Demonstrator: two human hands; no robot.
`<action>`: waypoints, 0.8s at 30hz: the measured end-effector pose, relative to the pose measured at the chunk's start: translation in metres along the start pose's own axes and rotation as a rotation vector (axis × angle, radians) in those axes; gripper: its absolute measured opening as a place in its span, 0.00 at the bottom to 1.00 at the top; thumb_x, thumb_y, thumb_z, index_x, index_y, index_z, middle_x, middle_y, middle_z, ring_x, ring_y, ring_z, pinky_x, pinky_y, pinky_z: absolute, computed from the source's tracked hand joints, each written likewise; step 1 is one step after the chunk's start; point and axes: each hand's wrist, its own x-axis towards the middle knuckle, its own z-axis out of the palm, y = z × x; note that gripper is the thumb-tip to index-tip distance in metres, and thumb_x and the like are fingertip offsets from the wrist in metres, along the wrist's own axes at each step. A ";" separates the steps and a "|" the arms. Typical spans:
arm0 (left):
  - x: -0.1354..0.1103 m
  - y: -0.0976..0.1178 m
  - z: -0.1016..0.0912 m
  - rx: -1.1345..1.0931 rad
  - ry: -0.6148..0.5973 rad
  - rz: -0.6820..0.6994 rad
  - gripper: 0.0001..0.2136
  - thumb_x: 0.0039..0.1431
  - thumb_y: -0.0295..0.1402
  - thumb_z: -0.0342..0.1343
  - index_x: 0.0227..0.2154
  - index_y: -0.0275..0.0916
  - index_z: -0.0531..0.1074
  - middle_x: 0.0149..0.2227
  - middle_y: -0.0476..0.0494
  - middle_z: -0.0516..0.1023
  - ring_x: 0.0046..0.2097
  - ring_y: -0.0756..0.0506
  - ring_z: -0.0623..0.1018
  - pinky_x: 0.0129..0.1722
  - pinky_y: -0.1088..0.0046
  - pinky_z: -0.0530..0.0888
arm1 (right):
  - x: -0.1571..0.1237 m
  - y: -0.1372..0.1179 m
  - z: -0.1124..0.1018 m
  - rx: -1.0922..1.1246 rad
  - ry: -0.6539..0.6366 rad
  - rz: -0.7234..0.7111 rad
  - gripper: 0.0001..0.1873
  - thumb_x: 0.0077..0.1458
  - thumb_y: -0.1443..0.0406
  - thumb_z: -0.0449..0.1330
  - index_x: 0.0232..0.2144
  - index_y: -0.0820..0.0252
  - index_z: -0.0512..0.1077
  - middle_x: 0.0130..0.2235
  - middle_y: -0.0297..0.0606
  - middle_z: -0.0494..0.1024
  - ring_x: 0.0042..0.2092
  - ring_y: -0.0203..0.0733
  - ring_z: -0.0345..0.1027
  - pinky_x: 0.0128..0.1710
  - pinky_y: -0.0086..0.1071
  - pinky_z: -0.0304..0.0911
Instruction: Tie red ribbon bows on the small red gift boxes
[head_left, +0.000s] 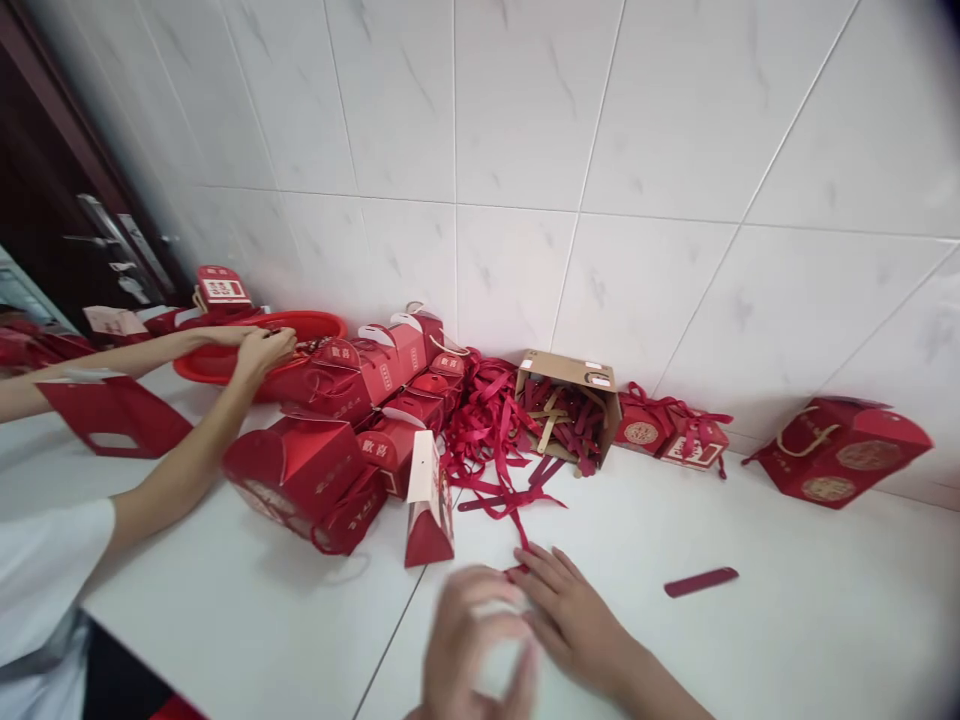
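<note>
My right hand [577,620] rests low over the white table, its fingers stretched toward a red ribbon [519,530]. That ribbon runs from the tangled pile to the fingertips, and a bit of red shows between the fingers. Close beside it on the left is my left hand [469,640], smeared by motion, its fingers curved and thumb apart. Nothing can be made out in it. Just beyond the hands lies the heap of red ribbons [491,410]. A small upright red gift box [430,530] stands to the left of them.
A cardboard box [566,370] on its side holds dark red and tan strips. One strip [701,582] lies at right. Red gift boxes [840,450] line the tiled wall. At left, a co-worker's hands [262,350] reach into a red basin [319,322], near many boxes.
</note>
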 end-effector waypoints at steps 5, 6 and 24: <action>0.028 -0.023 -0.031 0.160 0.168 -0.311 0.19 0.52 0.34 0.60 0.46 0.41 0.62 0.48 0.38 0.67 0.52 0.39 0.70 0.47 0.60 0.70 | -0.009 -0.008 -0.013 0.061 0.210 0.036 0.17 0.63 0.63 0.50 0.51 0.54 0.72 0.59 0.46 0.69 0.58 0.53 0.63 0.57 0.54 0.59; 0.033 -0.028 -0.031 0.175 0.148 -0.352 0.21 0.52 0.37 0.60 0.47 0.41 0.61 0.49 0.37 0.67 0.52 0.38 0.69 0.48 0.59 0.70 | -0.011 -0.007 -0.016 0.074 0.270 0.028 0.14 0.62 0.64 0.51 0.42 0.54 0.76 0.55 0.46 0.73 0.53 0.53 0.68 0.53 0.52 0.63; 0.098 0.033 0.000 -0.366 -0.228 -0.613 0.43 0.45 0.36 0.67 0.62 0.41 0.51 0.34 0.41 0.83 0.33 0.42 0.82 0.32 0.67 0.79 | -0.013 -0.030 -0.085 0.640 0.836 -0.013 0.32 0.56 0.61 0.61 0.60 0.51 0.53 0.57 0.47 0.65 0.56 0.50 0.63 0.54 0.47 0.61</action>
